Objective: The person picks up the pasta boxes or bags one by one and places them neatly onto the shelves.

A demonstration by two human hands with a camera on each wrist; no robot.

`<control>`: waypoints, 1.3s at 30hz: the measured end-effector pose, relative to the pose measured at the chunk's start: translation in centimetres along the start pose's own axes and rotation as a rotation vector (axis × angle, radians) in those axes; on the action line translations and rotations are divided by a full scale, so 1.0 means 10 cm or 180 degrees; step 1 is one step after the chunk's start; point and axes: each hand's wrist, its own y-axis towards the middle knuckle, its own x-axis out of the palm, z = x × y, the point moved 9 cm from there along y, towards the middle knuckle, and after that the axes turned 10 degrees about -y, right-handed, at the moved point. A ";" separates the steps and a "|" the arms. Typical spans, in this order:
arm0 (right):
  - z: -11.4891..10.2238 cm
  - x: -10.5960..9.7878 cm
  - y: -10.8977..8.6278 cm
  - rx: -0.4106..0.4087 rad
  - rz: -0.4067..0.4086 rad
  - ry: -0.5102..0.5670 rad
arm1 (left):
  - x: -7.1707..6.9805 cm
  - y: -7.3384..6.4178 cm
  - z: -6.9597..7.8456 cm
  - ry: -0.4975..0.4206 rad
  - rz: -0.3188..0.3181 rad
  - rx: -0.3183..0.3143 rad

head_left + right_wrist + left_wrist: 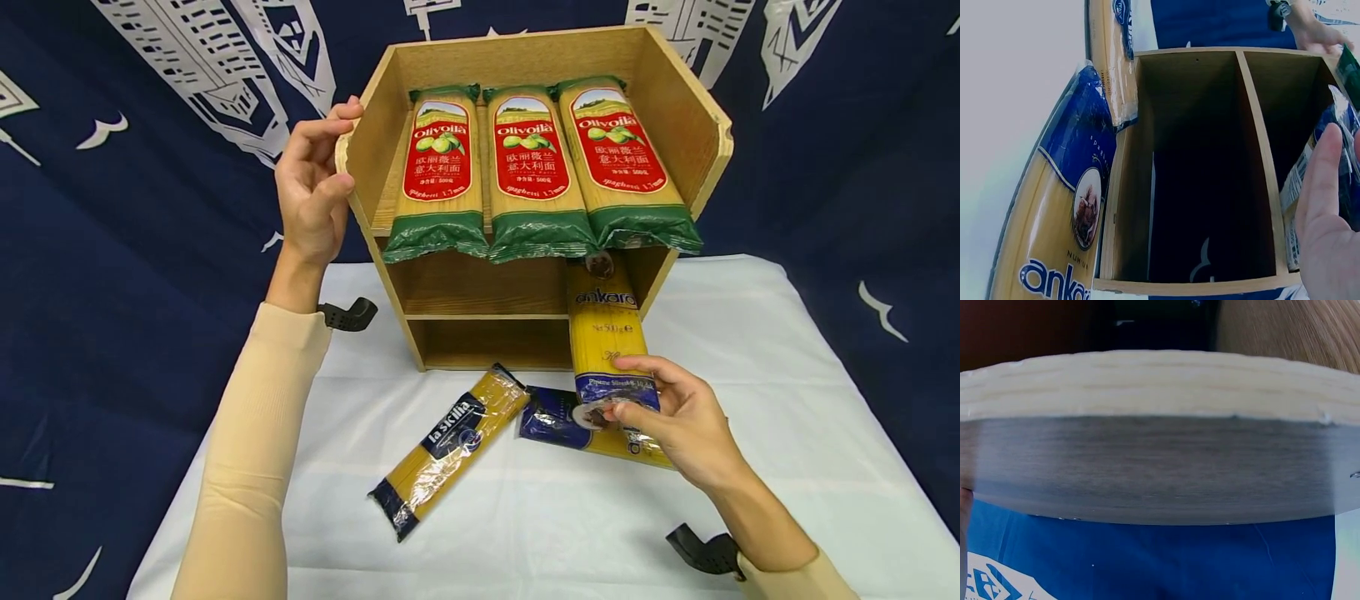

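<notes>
My left hand [313,196] holds the upper left side panel of a wooden shelf [517,54], thumb at the front edge and fingers farther back. With thumb and fingers, my right hand [693,425] pinches the front end of a yellow and blue ankara spaghetti pack [606,337]. The pack's far end is inside the middle compartment, on the right; its near end sticks out in front. Below it, another yellow and blue spaghetti pack [555,417] lies on the table, partly covered. A la sicilia spaghetti pack [453,446] lies slantwise to its left.
Three Olivoila spaghetti packs [522,150] lie side by side on the top shelf, their green ends overhanging the front. A lower compartment [495,343] opens beneath the middle one. The white-covered table [337,550] meets a dark blue patterned cloth [90,275] behind.
</notes>
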 end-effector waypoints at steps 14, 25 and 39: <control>0.09 -0.20 0.39 0.0129 0.0288 0.0036 | 0.01 0.01 -0.02 -0.0043 -0.0024 0.0005; 0.14 -0.24 0.57 0.0211 0.0344 0.0192 | -0.02 0.00 -0.02 -0.0007 -0.0018 -0.0005; 0.01 -0.08 0.26 -0.0037 -0.0402 0.0475 | 0.00 0.00 -0.01 0.0000 0.0018 0.0025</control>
